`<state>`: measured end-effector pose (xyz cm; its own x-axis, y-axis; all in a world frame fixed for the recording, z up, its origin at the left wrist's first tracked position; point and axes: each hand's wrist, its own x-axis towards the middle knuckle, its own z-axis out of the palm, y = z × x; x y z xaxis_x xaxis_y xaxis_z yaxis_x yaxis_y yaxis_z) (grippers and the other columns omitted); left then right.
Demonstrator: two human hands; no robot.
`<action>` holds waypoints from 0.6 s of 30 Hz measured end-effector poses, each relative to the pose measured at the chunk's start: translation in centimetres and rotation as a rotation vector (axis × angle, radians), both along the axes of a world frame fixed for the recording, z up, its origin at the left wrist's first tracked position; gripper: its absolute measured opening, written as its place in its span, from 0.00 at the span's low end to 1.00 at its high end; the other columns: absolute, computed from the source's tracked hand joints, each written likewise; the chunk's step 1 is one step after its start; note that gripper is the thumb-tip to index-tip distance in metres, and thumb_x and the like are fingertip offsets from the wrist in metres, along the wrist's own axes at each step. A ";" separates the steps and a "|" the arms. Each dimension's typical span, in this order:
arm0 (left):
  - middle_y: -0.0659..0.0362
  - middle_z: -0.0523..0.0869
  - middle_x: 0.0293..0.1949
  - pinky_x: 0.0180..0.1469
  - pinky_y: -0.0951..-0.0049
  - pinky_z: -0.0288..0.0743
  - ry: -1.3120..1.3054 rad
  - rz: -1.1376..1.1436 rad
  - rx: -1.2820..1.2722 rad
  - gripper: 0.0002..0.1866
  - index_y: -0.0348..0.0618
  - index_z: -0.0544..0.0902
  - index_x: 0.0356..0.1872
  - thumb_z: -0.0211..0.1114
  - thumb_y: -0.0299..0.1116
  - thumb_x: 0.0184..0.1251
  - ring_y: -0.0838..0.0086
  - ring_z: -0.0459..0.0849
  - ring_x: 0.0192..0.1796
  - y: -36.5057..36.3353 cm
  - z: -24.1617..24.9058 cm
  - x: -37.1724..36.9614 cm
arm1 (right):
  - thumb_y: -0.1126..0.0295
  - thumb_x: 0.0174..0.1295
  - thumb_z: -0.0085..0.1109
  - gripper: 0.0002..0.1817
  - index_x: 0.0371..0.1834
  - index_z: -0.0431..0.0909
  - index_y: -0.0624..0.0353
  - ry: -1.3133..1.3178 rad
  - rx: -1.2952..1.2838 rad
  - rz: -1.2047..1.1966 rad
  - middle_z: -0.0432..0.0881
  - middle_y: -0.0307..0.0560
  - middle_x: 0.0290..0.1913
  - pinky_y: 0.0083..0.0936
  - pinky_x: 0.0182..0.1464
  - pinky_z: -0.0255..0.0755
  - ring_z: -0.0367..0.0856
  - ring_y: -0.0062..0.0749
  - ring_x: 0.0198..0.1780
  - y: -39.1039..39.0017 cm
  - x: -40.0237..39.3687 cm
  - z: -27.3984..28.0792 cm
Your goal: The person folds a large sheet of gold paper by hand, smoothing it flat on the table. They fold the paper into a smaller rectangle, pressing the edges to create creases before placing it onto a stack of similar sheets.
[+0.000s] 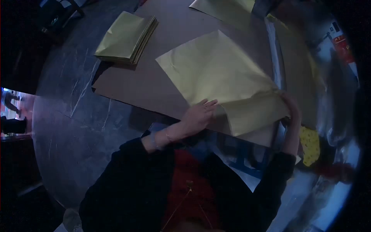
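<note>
A large yellow-gold sheet [216, 69] lies on a brown board [131, 85], its lower right part bent along a crease. At the sheet's lower left edge rests my left hand [199, 118], with its fingers spread near the crease. My right hand [290, 104] is at the sheet's right corner; its fingers are dim and partly hidden, so their hold cannot be made out. Up and to the left sits a stack of folded yellow-gold sheets [119, 36] on the board's left part.
Another yellow-gold sheet [232, 11] lies at the top. A silvery strip [276, 58] runs along the right. Yellow patterned cloth [310, 146] hangs at the lower right. Blue legs [245, 156] show below the board. A person's legs [11, 102] appear at the far left.
</note>
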<state>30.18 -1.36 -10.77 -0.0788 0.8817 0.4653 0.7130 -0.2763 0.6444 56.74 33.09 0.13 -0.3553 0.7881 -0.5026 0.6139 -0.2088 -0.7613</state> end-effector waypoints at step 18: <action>0.64 0.85 0.49 0.72 0.55 0.51 -0.430 -0.111 -0.518 0.12 0.50 0.84 0.47 0.61 0.29 0.63 0.64 0.75 0.63 -15.0 2.5 -11.9 | 0.60 0.68 0.45 0.27 0.69 0.60 0.52 -0.167 1.154 0.868 0.53 0.44 0.74 0.46 0.73 0.40 0.50 0.38 0.75 -18.3 -5.6 -7.3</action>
